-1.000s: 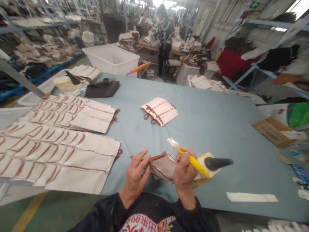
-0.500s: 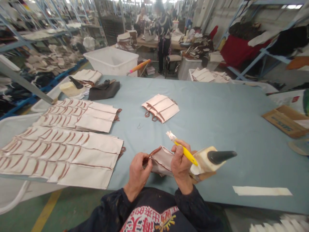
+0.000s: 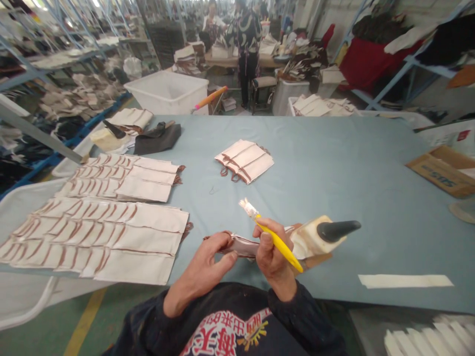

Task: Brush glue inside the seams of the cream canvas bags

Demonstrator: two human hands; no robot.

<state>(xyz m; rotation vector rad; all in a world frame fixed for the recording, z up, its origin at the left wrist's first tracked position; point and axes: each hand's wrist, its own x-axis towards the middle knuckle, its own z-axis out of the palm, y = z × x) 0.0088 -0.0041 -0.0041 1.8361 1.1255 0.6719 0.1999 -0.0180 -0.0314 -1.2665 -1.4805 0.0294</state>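
A cream fabric piece with brown trim (image 3: 243, 246) is held between my hands near the table's front edge. My left hand (image 3: 210, 262) pinches its left end, thumb in front and fingers behind. My right hand (image 3: 272, 252) grips a brush with a yellow handle (image 3: 281, 244), its whitish bristles pointing up and left. The same hand also touches the fabric's right end. Just right of it stands a cream glue bottle (image 3: 309, 238) with a black nozzle, tilted to the right. Part of the fabric is hidden behind my fingers.
Overlapping rows of cream pieces (image 3: 144, 247) cover the left of the blue-green table (image 3: 334, 168). A small stack (image 3: 247, 158) lies mid-table. A pale strip (image 3: 404, 281) is at front right, a cardboard box (image 3: 443, 170) at the right edge. A person (image 3: 247, 44) stands beyond.
My left hand has shifted left and flattened over the fabric's end, and the fabric has tipped edge-on. The right hand with the brush has moved slightly left.
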